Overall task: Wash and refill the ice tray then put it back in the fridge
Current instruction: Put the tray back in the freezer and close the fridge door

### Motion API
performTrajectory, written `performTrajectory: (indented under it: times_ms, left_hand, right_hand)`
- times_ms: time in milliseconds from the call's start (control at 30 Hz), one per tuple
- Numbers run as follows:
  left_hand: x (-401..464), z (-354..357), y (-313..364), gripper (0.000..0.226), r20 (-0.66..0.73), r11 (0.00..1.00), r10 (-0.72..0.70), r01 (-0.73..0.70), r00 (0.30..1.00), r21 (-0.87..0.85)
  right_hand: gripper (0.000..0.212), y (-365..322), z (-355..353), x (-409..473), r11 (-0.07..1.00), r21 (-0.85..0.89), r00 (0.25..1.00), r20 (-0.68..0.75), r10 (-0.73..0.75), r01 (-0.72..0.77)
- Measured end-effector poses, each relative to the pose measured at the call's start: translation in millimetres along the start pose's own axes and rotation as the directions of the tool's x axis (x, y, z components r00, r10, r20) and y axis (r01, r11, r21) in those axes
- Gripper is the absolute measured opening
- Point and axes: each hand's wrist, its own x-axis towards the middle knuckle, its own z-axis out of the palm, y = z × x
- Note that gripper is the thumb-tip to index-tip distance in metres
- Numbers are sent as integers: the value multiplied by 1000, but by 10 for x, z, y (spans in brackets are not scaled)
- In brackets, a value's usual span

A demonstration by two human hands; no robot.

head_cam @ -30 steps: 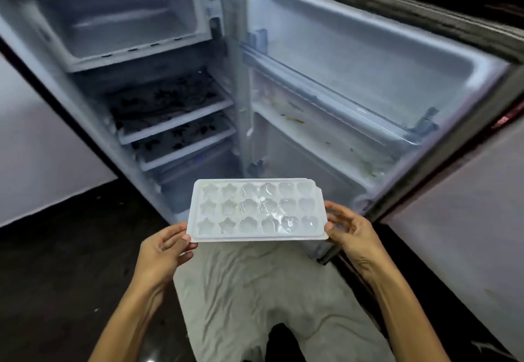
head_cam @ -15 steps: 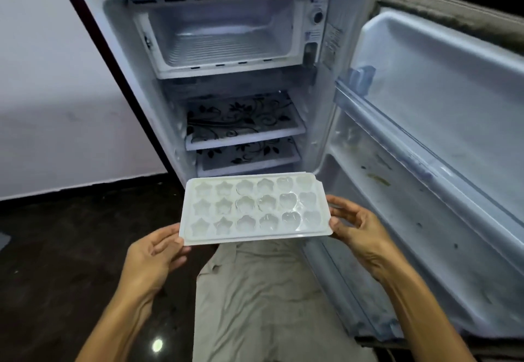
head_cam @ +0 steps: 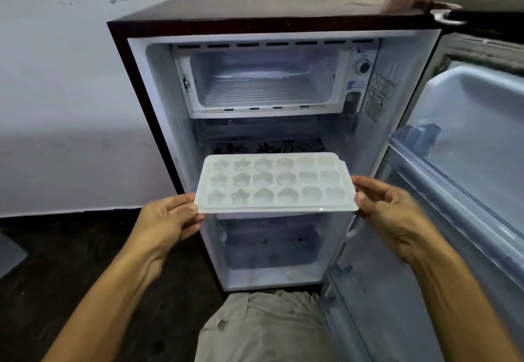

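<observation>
A white ice tray with star and flower shaped cells, water glinting in them, is held level in front of the open small fridge. My left hand grips its left short edge and my right hand grips its right short edge. The tray hangs at the height of the patterned shelf, below the open freezer compartment, which holds nothing but frost on its ribbed floor.
The fridge door stands open to the right with its rail shelves. A bottom drawer sits low in the fridge. A beige cloth lies on the dark floor at the fridge's foot. A pale wall is behind.
The view has swung to face the fridge head-on and risen. The tray, held in both hands, has come up and closer to the fridge interior, now at shelf height.
</observation>
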Motion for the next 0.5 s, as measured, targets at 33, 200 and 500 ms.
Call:
performTrajectory:
  times_ms: [33,200,500]
  left_hand:
    - [90,38,72,17,3,1000,6,-6,1000,-6]
    - [587,222,413,16,1,998,57,-57,998,-23]
    - [1616,586,913,21,20,997,63,-63,998,-40]
  right_hand:
    - [31,-63,44,103,1000,7,1000,-6,-9,9]
    - [29,-334,269,674,999,13,999,-38,-37,38]
    - [36,-693,678,1628,995,-32,994,-65,-91,90]
